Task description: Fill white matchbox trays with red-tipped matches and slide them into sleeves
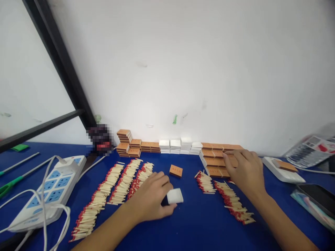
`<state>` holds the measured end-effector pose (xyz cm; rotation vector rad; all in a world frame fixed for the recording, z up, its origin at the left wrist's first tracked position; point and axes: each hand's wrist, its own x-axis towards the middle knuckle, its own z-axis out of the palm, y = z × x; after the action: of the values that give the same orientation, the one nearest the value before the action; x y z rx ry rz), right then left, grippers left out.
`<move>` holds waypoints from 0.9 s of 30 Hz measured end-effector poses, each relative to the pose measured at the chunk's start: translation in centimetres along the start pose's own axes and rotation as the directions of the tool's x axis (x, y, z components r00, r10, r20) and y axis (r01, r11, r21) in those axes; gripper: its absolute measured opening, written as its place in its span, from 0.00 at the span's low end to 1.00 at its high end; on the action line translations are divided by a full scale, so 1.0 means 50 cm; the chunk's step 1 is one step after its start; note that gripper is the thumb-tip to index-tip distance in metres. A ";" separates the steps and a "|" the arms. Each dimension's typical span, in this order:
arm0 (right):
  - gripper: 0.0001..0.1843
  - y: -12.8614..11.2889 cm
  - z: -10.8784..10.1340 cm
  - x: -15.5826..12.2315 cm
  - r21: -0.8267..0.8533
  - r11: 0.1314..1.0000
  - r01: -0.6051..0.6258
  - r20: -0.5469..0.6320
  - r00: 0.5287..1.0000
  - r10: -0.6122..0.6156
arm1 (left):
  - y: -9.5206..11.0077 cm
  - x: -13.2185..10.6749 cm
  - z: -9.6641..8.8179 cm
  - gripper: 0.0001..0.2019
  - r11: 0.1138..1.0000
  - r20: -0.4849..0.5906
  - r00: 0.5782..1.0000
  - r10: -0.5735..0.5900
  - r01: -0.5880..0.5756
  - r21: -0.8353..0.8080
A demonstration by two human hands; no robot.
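Note:
My left hand (151,198) rests on the blue table and pinches a small white matchbox tray (175,196) between thumb and fingers. My right hand (244,170) reaches over a stack of orange matchbox sleeves (213,162) by the wall, its fingertips curled on the top boxes. A single orange matchbox sleeve (176,170) lies loose between the hands. Rows of red-tipped matches (115,184) lie left of my left hand, and more matches (230,198) lie under my right wrist.
Along the wall stand more orange sleeves (131,143) and white trays (180,145). A white power strip (49,190) with cables lies at the left. A white device (282,169) with an orange box on it and a phone (318,197) sit at the right.

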<state>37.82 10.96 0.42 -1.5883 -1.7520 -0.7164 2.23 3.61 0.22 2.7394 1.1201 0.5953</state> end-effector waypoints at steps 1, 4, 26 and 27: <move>0.16 -0.008 -0.005 0.001 0.013 1.000 0.001 0.008 1.000 -0.002 | -0.001 0.001 -0.004 0.12 1.000 -0.011 1.000 -0.010 0.010 0.017; 0.16 -0.039 -0.021 0.005 0.083 0.996 0.017 0.038 0.999 -0.021 | -0.006 0.006 -0.012 0.12 0.997 0.001 1.000 -0.027 0.027 0.065; 0.09 -0.030 -0.094 0.003 0.464 0.866 -0.186 0.823 0.451 -0.345 | 0.067 0.019 -0.002 0.13 0.995 0.090 0.996 0.029 -0.021 -0.097; 0.09 -0.034 -0.095 0.002 0.465 0.866 -0.182 0.824 0.447 -0.349 | 0.066 0.019 -0.004 0.14 0.995 0.100 0.995 0.026 -0.016 -0.099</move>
<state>36.66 7.18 3.56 -1.5719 -2.4763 0.7524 4.90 1.89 1.55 2.6682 1.0125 0.4946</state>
